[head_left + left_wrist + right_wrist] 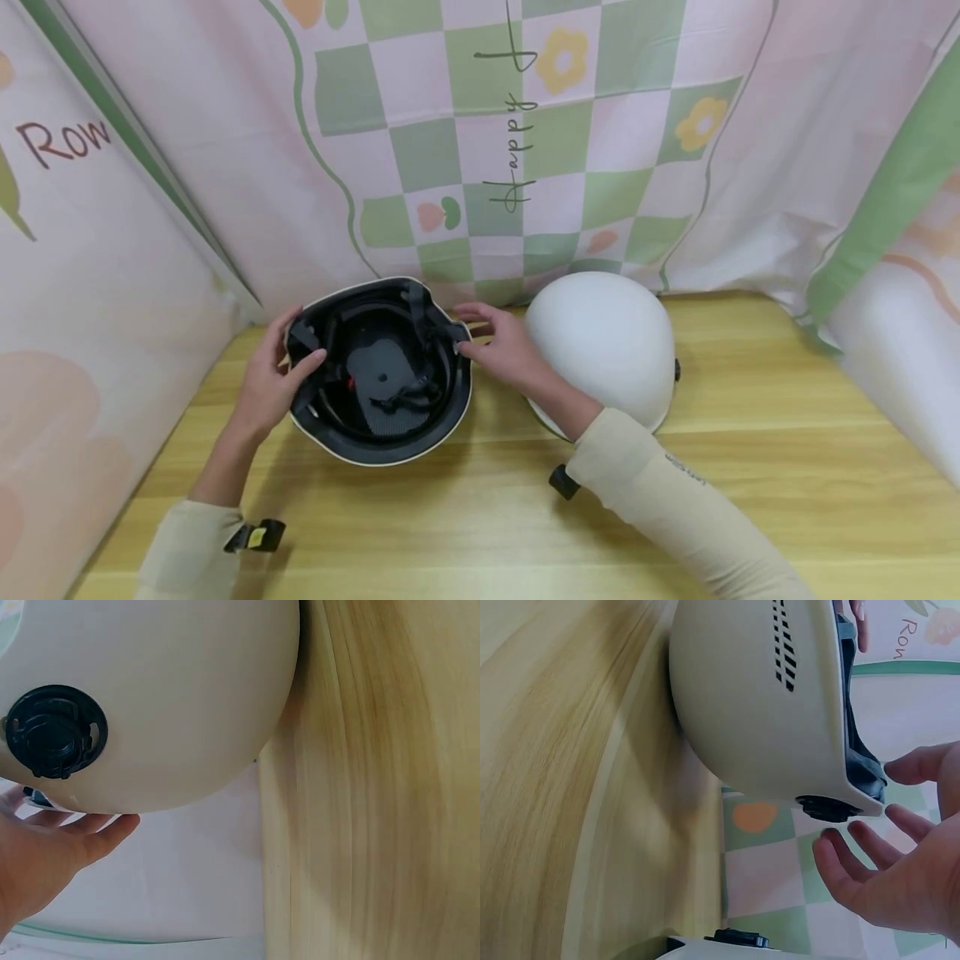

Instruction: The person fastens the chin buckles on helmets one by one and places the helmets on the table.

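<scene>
An upturned helmet (382, 367) is shown on the left part of a wooden table (420, 533), its black padded inside exposed and its crown turned toward the tabletop. Its left rim is gripped by the left hand (270, 379), with the thumb laid over the inner edge. The opposite rim is bracketed by the right hand (510, 350), whose thumb and fingers are held wide; in the right wrist view a gap is seen between fingers and shell, and whether the thumb touches cannot be told. Dark straps (408, 396) are seen within the bowl. A round black knob (54, 733) is mounted on the shell, which is also pierced by rows of vents (784, 645). A white helmet (600, 350), set crown up, is partly covered by the right forearm. The table is backed by a checked curtain (555, 125).
</scene>
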`<action>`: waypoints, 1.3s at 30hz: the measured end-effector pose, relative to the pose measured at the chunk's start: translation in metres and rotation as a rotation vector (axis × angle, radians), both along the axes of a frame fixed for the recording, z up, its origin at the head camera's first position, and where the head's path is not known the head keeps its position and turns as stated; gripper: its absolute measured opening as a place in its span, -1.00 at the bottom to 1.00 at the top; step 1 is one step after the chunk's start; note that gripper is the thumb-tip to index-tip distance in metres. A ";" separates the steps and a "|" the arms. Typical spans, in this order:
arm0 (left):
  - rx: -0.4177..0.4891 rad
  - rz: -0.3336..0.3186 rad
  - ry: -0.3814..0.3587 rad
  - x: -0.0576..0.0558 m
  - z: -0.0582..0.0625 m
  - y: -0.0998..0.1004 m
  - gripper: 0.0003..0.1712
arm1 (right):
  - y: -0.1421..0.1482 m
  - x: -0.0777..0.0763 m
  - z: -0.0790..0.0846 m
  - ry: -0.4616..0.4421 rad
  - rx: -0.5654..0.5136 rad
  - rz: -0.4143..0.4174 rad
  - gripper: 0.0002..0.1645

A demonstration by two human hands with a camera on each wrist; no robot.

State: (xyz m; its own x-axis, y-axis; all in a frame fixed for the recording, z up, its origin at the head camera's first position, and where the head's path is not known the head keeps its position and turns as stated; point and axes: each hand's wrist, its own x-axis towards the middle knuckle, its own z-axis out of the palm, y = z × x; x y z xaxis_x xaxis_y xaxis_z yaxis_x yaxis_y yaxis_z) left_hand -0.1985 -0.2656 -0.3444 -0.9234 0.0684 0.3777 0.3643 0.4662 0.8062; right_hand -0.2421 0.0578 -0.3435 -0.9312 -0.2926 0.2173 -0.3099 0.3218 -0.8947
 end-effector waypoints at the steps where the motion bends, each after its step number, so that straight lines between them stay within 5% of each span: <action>1: 0.000 -0.001 -0.004 0.000 0.000 0.000 -0.23 | 0.000 0.000 -0.001 -0.004 0.013 0.002 -0.40; 6: 0.021 0.044 -0.012 -0.003 -0.002 0.002 -0.24 | 0.000 0.000 -0.004 0.011 0.049 0.007 -0.40; 12: 0.124 0.234 0.047 -0.006 -0.005 0.006 -0.47 | 0.002 0.003 -0.001 0.041 0.115 0.012 -0.40; 17: 0.110 0.343 0.070 -0.005 -0.007 0.006 -0.64 | 0.002 0.006 0.002 0.055 0.149 0.016 -0.36; 25: 0.078 0.277 0.080 -0.004 -0.006 0.003 -0.60 | 0.002 0.009 0.005 0.083 0.217 0.015 -0.31; 39: 0.157 0.196 0.075 -0.005 -0.008 0.003 -0.58 | 0.004 0.012 0.006 0.087 0.224 0.048 -0.26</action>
State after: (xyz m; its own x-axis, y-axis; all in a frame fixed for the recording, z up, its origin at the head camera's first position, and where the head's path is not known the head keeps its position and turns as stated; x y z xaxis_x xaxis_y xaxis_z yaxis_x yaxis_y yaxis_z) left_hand -0.2031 -0.2629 -0.3525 -0.8823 -0.1734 0.4377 0.3412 0.4052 0.8482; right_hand -0.2299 0.0615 -0.3379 -0.8958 -0.3857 0.2209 -0.4023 0.4926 -0.7717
